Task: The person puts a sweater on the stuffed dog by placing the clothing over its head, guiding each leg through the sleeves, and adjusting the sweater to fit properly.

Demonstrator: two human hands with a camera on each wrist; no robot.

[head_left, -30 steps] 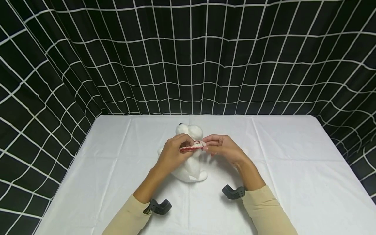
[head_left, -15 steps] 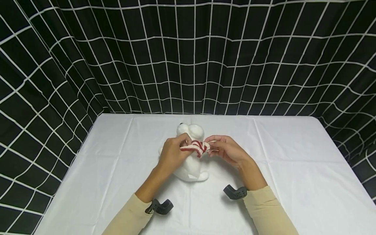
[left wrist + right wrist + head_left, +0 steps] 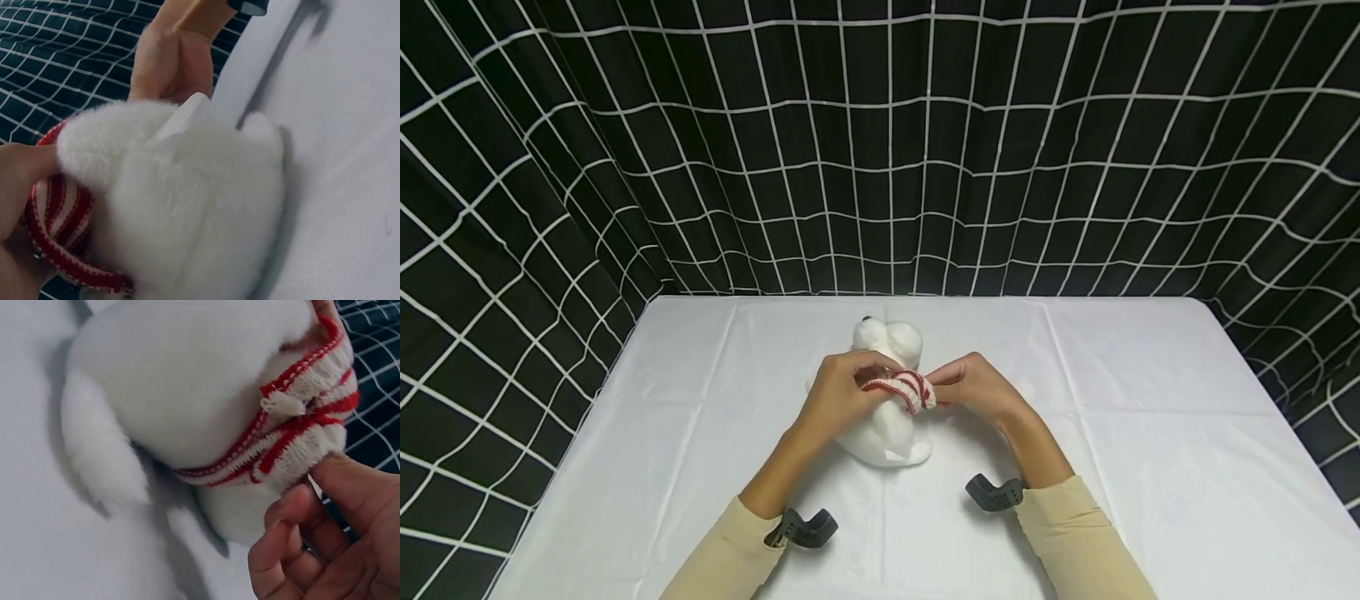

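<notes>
Plush toy [image 3: 887, 437], one, white, short-furred; placed on the white-covered table [image 3: 737, 417], around the middle of its width, between the two hands. Long axis close to the 12-to-6 line of the head view, head at the 12 o'clock end; dark nose [image 3: 867, 318] points to about 11 o'clock. White label [image 3: 184, 125] on the fur; one limb [image 3: 921, 452] extends toward 4 o'clock from the base.

Knitted band [image 3: 906, 388], one, red and white striped, around the toy below its head; long axis near 9-to-3, its 3 o'clock end dipping slightly.

Left hand [image 3: 841, 393], at 9 o'clock of the band: fingers curled, little gap, gripping the knit, thumb against the fur.

Right hand [image 3: 981, 390], at 3 o'clock: thumb and forefinger brought together, pinching the knit's edge; remaining fingers bent.

Two beige sleeves [image 3: 1086, 533], each with a dark wrist camera [image 3: 996, 493]. Backdrop: black cloth [image 3: 910, 192], white grid.
</notes>
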